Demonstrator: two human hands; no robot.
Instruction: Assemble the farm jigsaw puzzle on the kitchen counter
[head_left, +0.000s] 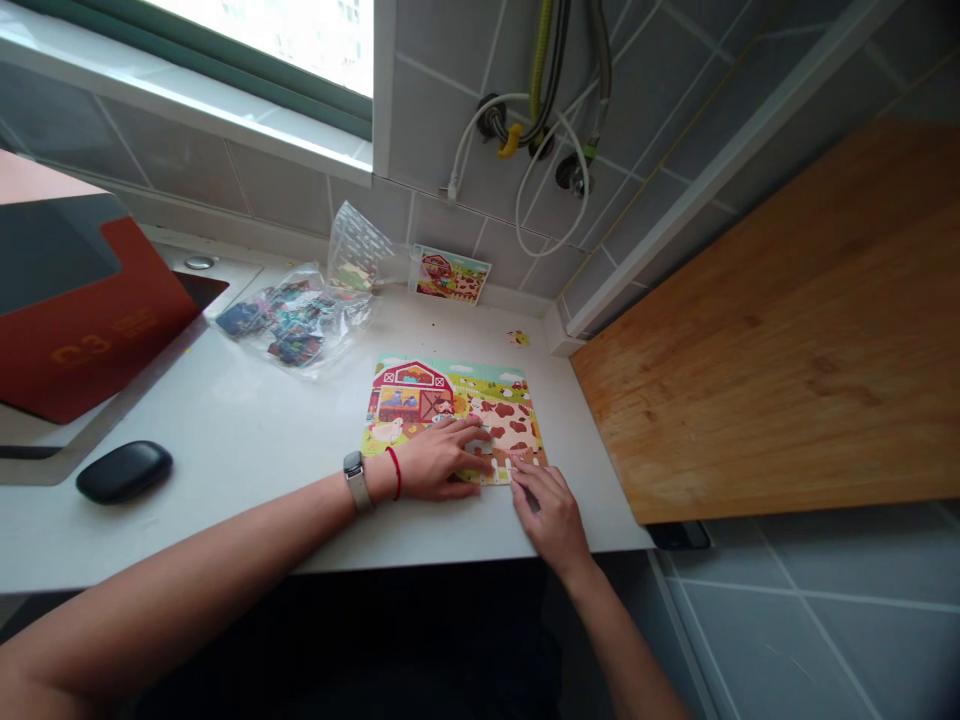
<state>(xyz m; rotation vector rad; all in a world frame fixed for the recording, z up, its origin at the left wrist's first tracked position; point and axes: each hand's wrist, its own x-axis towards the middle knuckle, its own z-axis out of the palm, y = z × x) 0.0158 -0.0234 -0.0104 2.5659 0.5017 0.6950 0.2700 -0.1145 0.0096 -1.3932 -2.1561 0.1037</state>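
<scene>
A farm jigsaw puzzle (pixel 409 400) with a red barn and a spotted cow lies flat on the white counter. My left hand (pixel 442 460), with a watch and a red cord at the wrist, rests on its lower middle, fingers spread. At the lower right edge of the puzzle, by the white fence, my right hand (pixel 547 505) touches it with fingers bent together; whether something small is under the fingertips cannot be made out. One loose puzzle piece (pixel 517 338) lies behind the puzzle. A small reference picture (pixel 452 277) of the same scene leans against the tiled wall.
Clear bags (pixel 300 320) of puzzle pieces lie at the back left. A black mouse (pixel 125 471) and a red-and-grey box (pixel 82 300) are farther left. A wooden board (pixel 787 340) stands along the right side. Cables (pixel 555 120) hang on the wall above.
</scene>
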